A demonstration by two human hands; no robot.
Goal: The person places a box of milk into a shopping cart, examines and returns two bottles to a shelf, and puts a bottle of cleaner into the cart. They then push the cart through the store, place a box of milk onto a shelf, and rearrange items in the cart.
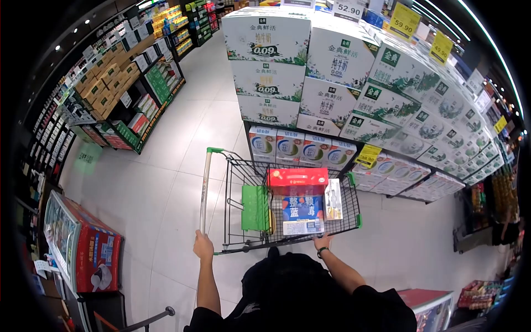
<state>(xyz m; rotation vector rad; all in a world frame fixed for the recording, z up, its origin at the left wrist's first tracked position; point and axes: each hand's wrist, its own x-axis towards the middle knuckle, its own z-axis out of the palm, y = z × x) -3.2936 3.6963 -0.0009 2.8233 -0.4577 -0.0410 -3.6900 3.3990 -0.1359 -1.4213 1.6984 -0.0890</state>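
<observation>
My left hand [203,245] is closed round the near end of the handle of a shopping cart [235,235], which stands sideways before me. On the near side rim of the basket, my right hand [323,241] grips the wire edge, a dark band round its wrist. Just beyond that hand sits a blue carton [302,212] with blueberry pictures. Behind it in the basket is a red box [297,177], and to the right a slim white box [333,200]. A green panel [254,207] is at the basket's handle end.
Stacked white-and-green milk cartons [332,72] rise just past the cart, with yellow price signs [405,22] above. A shelf island with brown boxes [108,80] stands far left. A red freezer [91,249] is at left, another freezer [426,301] at lower right. Pale tiled floor [166,182] runs between.
</observation>
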